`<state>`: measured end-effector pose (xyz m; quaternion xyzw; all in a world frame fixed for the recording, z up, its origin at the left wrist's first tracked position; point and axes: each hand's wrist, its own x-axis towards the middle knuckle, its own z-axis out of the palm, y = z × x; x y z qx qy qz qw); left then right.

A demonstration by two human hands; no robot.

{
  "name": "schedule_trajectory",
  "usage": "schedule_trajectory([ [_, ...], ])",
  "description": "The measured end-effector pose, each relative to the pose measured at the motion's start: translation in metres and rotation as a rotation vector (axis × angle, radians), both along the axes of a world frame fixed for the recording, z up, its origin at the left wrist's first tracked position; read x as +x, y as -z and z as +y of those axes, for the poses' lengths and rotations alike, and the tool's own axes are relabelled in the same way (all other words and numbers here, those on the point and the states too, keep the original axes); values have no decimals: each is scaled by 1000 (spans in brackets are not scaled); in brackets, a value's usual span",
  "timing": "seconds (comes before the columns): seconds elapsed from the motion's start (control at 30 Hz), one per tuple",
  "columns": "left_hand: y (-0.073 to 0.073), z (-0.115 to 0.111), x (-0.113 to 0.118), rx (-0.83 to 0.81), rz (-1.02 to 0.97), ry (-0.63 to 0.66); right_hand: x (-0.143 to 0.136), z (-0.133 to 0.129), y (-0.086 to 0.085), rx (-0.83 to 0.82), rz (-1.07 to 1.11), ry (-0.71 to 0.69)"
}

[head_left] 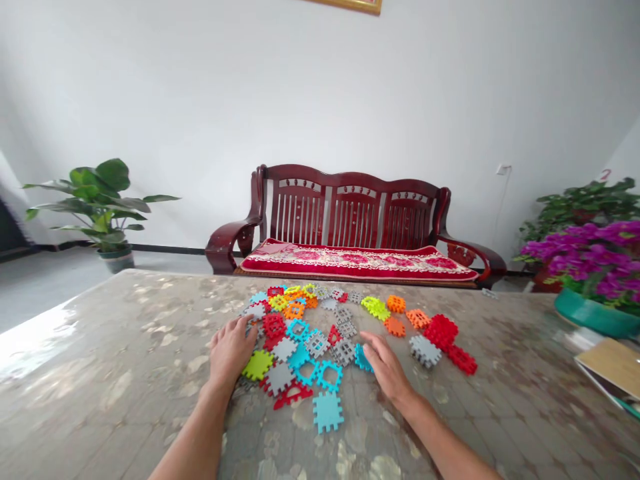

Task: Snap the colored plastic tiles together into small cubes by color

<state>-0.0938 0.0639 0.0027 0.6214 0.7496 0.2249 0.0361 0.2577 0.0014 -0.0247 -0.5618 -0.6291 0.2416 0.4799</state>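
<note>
Interlocking plastic puzzle tiles in several colours are spread over the middle of the table. My left hand [233,350] rests at the left edge of the pile, fingers stretched toward the grey tiles and close to a lime green tile [259,365]. My right hand [386,369] lies on the right side with thumb and fingers apart. Beside its fingertips is a blue tile [363,358], partly hidden; whether they touch is unclear. A light blue square tile [328,411] lies nearest to me. Farther right are a red stack of joined tiles [442,332] and a grey tile [425,351].
The table [125,393] has a patterned, glossy cover. At right stand a teal pot [595,313] of purple flowers and a brown notebook or box [613,365]. Behind the table is a wooden bench [357,207] with a red cushion. A potted plant [105,200] stands left.
</note>
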Motion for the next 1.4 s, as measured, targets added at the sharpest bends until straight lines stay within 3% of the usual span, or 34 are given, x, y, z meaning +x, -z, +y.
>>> schedule_trajectory([
  [0.3, 1, 2, -8, -14, -90, 68, -12, -10, -1, 83, -258, -66],
  [0.6, 5, 1, -8, -8, -86, 102, -10, -18, -13, 27, -562, 163],
  [0.77, 4, -12, -5, 15, -87, 136, -8, -18, -12, 47, -532, 128],
  [1.07, 7, -34, 0, 57, -78, 101, 8, -5, 5, 17, -191, 169],
  [1.4, 9, -43, 0, 66, -31, 154, 4, -18, -2, 77, -504, 131],
])
